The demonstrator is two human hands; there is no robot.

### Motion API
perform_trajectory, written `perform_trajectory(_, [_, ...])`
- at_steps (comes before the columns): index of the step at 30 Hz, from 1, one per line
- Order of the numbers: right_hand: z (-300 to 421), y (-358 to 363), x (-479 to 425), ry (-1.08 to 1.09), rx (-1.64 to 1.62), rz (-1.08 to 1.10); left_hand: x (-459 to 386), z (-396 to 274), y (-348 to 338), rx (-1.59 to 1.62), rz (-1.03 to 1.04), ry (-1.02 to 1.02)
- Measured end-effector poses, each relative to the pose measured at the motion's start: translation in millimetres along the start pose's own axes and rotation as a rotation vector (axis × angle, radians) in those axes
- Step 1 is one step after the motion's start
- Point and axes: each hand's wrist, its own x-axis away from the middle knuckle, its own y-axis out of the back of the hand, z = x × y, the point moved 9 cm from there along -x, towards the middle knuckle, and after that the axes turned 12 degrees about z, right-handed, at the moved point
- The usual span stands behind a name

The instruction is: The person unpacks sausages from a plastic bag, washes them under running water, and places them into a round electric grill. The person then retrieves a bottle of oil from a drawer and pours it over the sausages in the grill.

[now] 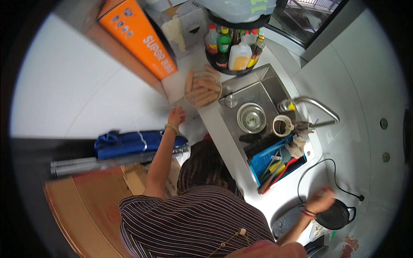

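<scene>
My left hand point(176, 116) hangs beside the counter edge, fingers slightly curled and nothing visible in it; a pale green bangle circles that wrist. Closest to it is a clear bowl point(202, 91) heaped with brownish sausage-like sticks, blurred, near the counter corner. On the far right, my right hand point(321, 200) is blurred over a round black ribbed pan point(337, 214); whether its fingers hold anything is unclear. Beside that pan lies a glass lid point(285, 222), partly behind my forearm. Between my arms is the steel sink point(271, 75), with a bowl of water point(251, 118) inside.
A blue drain tray point(258, 161) with utensils and a cloth point(296, 146) spans the sink's near end. A faucet point(322, 109) rises beside a white cup point(282, 125). Bottles fill a round black rack point(237, 69). An orange box point(138, 38) stands left; a black cord point(334, 171) crosses the counter.
</scene>
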Motion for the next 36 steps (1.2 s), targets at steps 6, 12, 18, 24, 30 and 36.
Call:
perform_trajectory(6, [403,-173,-73,0.354,-0.867,0.336,-133,-35,32,-0.560,0.011,-0.085])
perform_trajectory(12, [548,-356,-171,0.112,-0.658,0.547,-111,-72,-49,-0.212,0.362,0.090])
perform_trajectory(18, [593,-371,-164,0.044,-0.533,0.748,-122,-59,-18,-0.163,0.438,0.039])
perform_trajectory(24, [564,-399,-164,0.011,-0.631,0.924,-113,-60,-46,-0.164,0.599,0.140])
perform_trajectory(30, [571,-368,-169,-0.103,-0.538,1.062,-92,-65,-43,-0.076,0.553,0.183])
perform_trajectory(36, [577,-379,-163,-0.010,-0.421,0.941,-55,-37,-21,0.013,0.511,0.189])
